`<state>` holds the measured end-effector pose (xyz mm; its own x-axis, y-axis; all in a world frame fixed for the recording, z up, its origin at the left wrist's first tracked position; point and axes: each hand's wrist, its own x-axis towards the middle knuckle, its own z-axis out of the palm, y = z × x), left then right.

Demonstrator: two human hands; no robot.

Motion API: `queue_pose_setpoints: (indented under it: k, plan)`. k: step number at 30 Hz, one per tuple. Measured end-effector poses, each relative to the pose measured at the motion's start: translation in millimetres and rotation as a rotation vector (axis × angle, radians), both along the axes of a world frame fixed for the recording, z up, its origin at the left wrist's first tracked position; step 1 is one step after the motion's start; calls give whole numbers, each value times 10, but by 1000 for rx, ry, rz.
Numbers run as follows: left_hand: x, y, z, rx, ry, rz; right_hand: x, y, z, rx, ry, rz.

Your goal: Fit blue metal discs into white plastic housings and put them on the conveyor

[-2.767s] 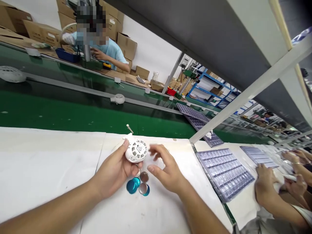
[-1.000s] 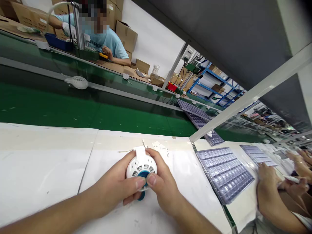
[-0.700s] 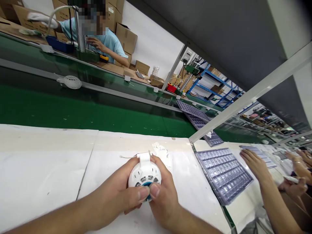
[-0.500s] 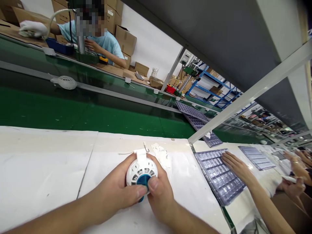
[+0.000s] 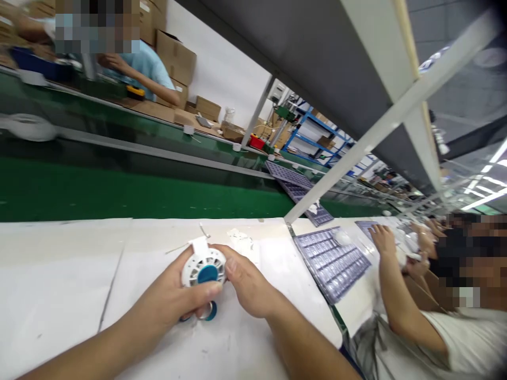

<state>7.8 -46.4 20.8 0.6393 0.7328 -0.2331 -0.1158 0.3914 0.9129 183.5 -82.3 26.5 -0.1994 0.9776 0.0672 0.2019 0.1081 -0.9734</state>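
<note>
A small white round fan (image 5: 195, 265) with slotted vents and a blue centre disc (image 5: 208, 273) is held above the table between my hands. My left hand (image 5: 168, 298) is closed around its left side, thumb across the lower front. My right hand (image 5: 251, 287) grips the right rim, thumb pressed on the edge and fingers behind. Below the left thumb, more round blue pieces (image 5: 213, 311) with a silvery edge show at the left fingers; how they are held is partly hidden. Thin wires (image 5: 204, 230) stick out near the white tab on top.
A purple-grey compartment tray (image 5: 332, 264) lies to the right with a white round part (image 5: 341, 237) on it. Beyond the white table runs a green belt (image 5: 119, 192). A slanting white post (image 5: 340, 169) stands ahead. Co-workers sit right and across; scraps of white paper (image 5: 241, 243) lie nearby.
My right thumb has moved from the blue disc to the fan's rim. Blue pieces now show below the fan. The view has turned right; the co-worker's hand has left the nearer tray.
</note>
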Motion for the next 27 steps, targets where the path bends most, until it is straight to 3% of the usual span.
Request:
queue_pose_setpoints:
  k: [1,3,7,11,13,15,17,20,24,27]
  plan:
    - [-16,53,-56,-30,1,20,158,32,13,24,-135,-129]
    - [-47,189,-138,-88,-12,78,589,77,53,73,-343,-527]
    - [-94,442,-145,-110,-5,226,1696,10,209,67,-509,-1212]
    - [-123,503,-73,-66,-46,216,2535,-167,258,-109,-590,-1592]
    - [-120,498,-55,-123,-106,216,2752,-222,196,-200,-604,-1672]
    - [-107,505,-51,-226,-149,295,2859,-238,122,-264,-604,-1706]
    - [-98,524,-52,-286,-193,347,2888,-225,86,-299,-595,-1725]
    - [-110,548,-55,-274,-247,305,2821,-189,134,-298,-557,-1748]
    - [-127,527,-83,-251,-202,286,2430,-133,227,-178,-462,-1664]
    - [-112,453,-93,-216,-206,225,1734,-82,168,-22,-336,-1398]
